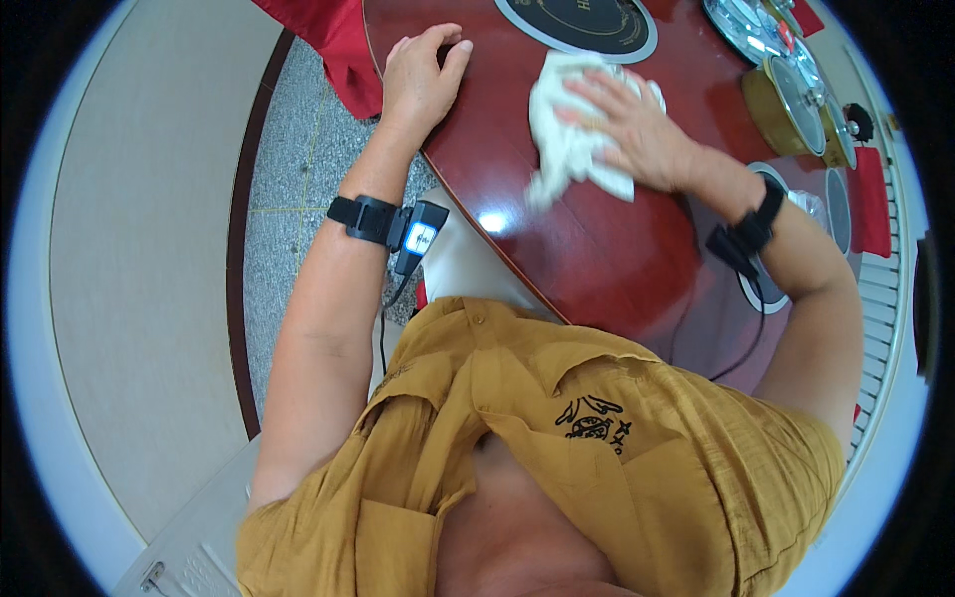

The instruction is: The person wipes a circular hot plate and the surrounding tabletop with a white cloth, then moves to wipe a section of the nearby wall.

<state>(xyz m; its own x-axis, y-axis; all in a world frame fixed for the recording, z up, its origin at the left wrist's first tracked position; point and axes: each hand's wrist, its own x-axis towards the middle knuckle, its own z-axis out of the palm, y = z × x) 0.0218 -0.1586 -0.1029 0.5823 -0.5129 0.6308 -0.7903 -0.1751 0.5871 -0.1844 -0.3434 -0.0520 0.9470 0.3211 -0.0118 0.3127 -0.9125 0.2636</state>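
My right hand (pixel 634 130), slightly blurred, presses a crumpled white cloth (pixel 556 112) onto the glossy dark red tabletop (pixel 515 246). The fingers are spread over the cloth, and its loose edges stick out around them. At the table's left edge rests my left hand (pixel 427 74), with fingers slightly bent and nothing visible in it. Just above the cloth lies a round black mat (pixel 578 22) with a pale rim and gold markings.
Gold pots with glass lids (pixel 794 104) stand at the right, below a tray of glassware (pixel 746 30). Further mats lie near my right forearm. Red fabric (pixel 343 60) hangs at the table's left. A white radiator (pixel 880 321) runs along the right side.
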